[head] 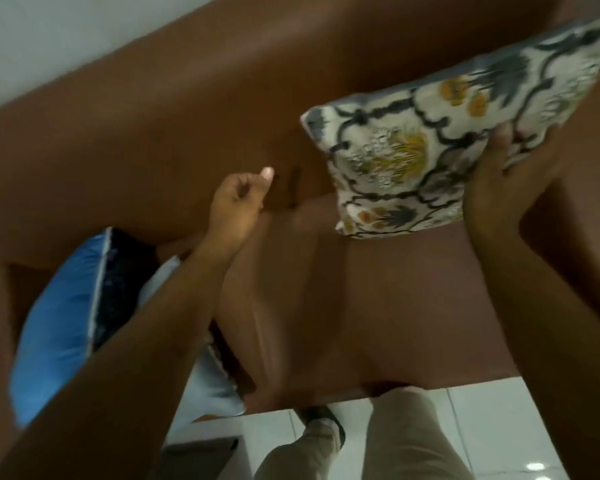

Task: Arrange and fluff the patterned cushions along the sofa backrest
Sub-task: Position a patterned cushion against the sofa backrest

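Observation:
A cream cushion (430, 133) with grey and yellow floral print hangs in the air at the upper right, above the brown sofa seat (378, 306). My right hand (499, 188) grips its lower edge from below. My left hand (238, 199) hovers over the seat near the backrest (187, 109), fingers loosely curled with nothing in them. A blue cushion with a dark patterned side (66, 313) leans at the left end of the sofa, partly behind my left forearm. A pale cushion (208, 382) lies beside it, mostly hidden.
The brown sofa fills most of the view, its backrest running diagonally along a white wall (49, 39). White floor tiles (499, 427) show below the seat's front edge. My legs in beige trousers (395, 438) stand against the sofa front.

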The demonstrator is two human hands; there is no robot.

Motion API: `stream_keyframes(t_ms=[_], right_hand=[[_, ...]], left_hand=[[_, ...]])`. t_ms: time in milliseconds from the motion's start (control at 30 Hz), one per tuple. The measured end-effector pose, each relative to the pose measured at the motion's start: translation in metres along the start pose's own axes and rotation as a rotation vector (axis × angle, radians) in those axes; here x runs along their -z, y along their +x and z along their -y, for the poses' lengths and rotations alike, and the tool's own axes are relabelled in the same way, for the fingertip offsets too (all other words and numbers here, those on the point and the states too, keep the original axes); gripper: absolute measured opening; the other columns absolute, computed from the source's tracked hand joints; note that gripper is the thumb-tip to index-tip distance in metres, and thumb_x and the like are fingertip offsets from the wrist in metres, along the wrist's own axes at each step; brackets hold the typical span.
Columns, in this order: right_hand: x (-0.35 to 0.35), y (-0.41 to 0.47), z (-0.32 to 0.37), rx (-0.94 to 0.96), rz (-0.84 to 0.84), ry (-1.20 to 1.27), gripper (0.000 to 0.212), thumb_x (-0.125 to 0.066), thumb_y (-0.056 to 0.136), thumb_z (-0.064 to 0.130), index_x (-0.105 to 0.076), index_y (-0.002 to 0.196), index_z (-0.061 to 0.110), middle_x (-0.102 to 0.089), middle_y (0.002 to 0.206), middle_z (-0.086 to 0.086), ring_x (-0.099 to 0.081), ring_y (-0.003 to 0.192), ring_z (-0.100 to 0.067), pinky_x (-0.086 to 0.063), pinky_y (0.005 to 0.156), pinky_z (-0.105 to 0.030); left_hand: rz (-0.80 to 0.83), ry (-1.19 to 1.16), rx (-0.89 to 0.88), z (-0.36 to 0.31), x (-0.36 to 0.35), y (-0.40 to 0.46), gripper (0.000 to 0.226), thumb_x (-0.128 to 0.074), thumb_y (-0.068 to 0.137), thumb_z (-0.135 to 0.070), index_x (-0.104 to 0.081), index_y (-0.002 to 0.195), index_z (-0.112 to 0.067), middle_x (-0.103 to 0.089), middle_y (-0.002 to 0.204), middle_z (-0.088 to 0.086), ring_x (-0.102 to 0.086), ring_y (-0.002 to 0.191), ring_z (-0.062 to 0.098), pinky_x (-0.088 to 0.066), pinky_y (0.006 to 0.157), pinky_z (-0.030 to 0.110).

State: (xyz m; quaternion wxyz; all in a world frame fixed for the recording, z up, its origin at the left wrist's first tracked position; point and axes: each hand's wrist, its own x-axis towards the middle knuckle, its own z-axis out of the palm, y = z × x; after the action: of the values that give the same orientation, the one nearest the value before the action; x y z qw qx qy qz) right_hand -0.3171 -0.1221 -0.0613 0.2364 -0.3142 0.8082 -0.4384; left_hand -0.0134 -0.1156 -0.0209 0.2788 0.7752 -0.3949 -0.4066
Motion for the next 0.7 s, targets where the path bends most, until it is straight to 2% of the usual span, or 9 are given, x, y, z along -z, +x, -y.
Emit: stream_keyframes(t_ms=[100,167,300,367,400,467,533,600,700], right_hand=[[-0.036,-0.096,0.004,0.127,0.223,-0.038,0.085,-0.039,0.096,0.065,-0.027,0.152,0.001,-0.030,0.155,-0.025,-0.027,0.145,-0.037,-0.026,0.119,-0.045],[-0.062,-0.177,0.019,0.118,0.414,0.005,0.084,-0.041,0.095,0.065,-0.032,0.152,0.004,-0.034,0.154,-0.023,-0.032,0.143,-0.036,-0.030,0.116,-0.051],[-0.110,-0.308,0.061,0.272,0.828,-0.050,0.072,-0.054,0.096,0.054,-0.030,0.155,0.019,-0.032,0.159,-0.011,-0.031,0.145,-0.025,-0.023,0.115,-0.034],[-0.136,-0.366,0.079,0.437,0.972,-0.065,0.071,-0.060,0.096,0.044,-0.030,0.155,0.017,-0.034,0.159,-0.010,-0.032,0.144,-0.022,-0.021,0.113,-0.026],[-0.150,-0.391,0.087,0.543,1.035,-0.089,0.072,-0.061,0.096,0.042,-0.030,0.155,0.013,-0.035,0.158,-0.012,-0.032,0.145,-0.024,-0.022,0.114,-0.028],[-0.176,-0.431,0.093,0.752,1.115,-0.193,0.075,-0.061,0.095,0.042,-0.028,0.155,0.010,-0.034,0.159,-0.015,-0.030,0.147,-0.029,-0.028,0.117,-0.043],[-0.200,-0.470,0.094,0.915,1.193,-0.366,0.082,-0.067,0.091,0.036,-0.023,0.157,0.014,-0.029,0.162,-0.016,-0.028,0.148,-0.034,-0.032,0.116,-0.052],[-0.220,-0.506,0.091,1.056,1.262,-0.517,0.088,-0.071,0.087,0.019,-0.019,0.158,0.018,-0.022,0.164,-0.016,-0.023,0.150,-0.037,-0.035,0.112,-0.059],[-0.243,-0.532,0.087,1.161,1.309,-0.670,0.091,-0.063,0.083,0.009,-0.015,0.159,0.021,-0.013,0.166,-0.015,-0.017,0.151,-0.038,-0.036,0.111,-0.057]], left_hand=[[-0.111,0.033,0.042,0.047,0.080,-0.023,0.026,-0.068,0.089,-0.053,-0.064,0.084,-0.028,-0.065,0.080,-0.010,-0.059,0.074,0.005,-0.051,0.075,0.026],[-0.203,0.047,0.052,0.077,0.136,-0.036,0.027,-0.068,0.090,-0.050,-0.065,0.084,-0.025,-0.062,0.075,-0.011,-0.055,0.068,0.001,-0.046,0.072,0.021],[-0.373,0.076,0.035,0.135,0.250,-0.057,0.029,-0.066,0.092,-0.047,-0.064,0.079,-0.022,-0.059,0.070,-0.009,-0.054,0.059,-0.005,-0.044,0.066,0.019],[-0.440,0.055,0.071,0.173,0.307,-0.066,0.035,-0.066,0.089,-0.053,-0.067,0.085,-0.019,-0.064,0.077,-0.006,-0.056,0.066,-0.003,-0.048,0.073,0.025],[-0.457,0.061,0.104,0.194,0.334,-0.069,0.044,-0.065,0.086,-0.060,-0.069,0.091,-0.017,-0.069,0.084,-0.001,-0.062,0.075,0.006,-0.050,0.079,0.033],[-0.457,0.105,0.168,0.239,0.380,-0.071,0.063,-0.060,0.080,-0.072,-0.070,0.100,-0.013,-0.072,0.101,0.013,-0.068,0.094,0.027,-0.052,0.088,0.044],[-0.411,0.159,0.265,0.290,0.423,-0.077,0.076,-0.054,0.077,-0.079,-0.069,0.101,-0.008,-0.071,0.106,0.022,-0.067,0.100,0.038,-0.051,0.089,0.048],[-0.375,0.133,0.364,0.345,0.457,-0.082,0.086,-0.052,0.069,-0.090,-0.067,0.098,-0.010,-0.071,0.104,0.022,-0.067,0.098,0.039,-0.054,0.091,0.048],[-0.328,-0.159,0.546,0.421,0.475,-0.093,0.109,-0.060,0.050,-0.094,-0.068,0.119,-0.010,-0.073,0.113,0.014,-0.071,0.101,0.034,-0.055,0.096,0.050]])
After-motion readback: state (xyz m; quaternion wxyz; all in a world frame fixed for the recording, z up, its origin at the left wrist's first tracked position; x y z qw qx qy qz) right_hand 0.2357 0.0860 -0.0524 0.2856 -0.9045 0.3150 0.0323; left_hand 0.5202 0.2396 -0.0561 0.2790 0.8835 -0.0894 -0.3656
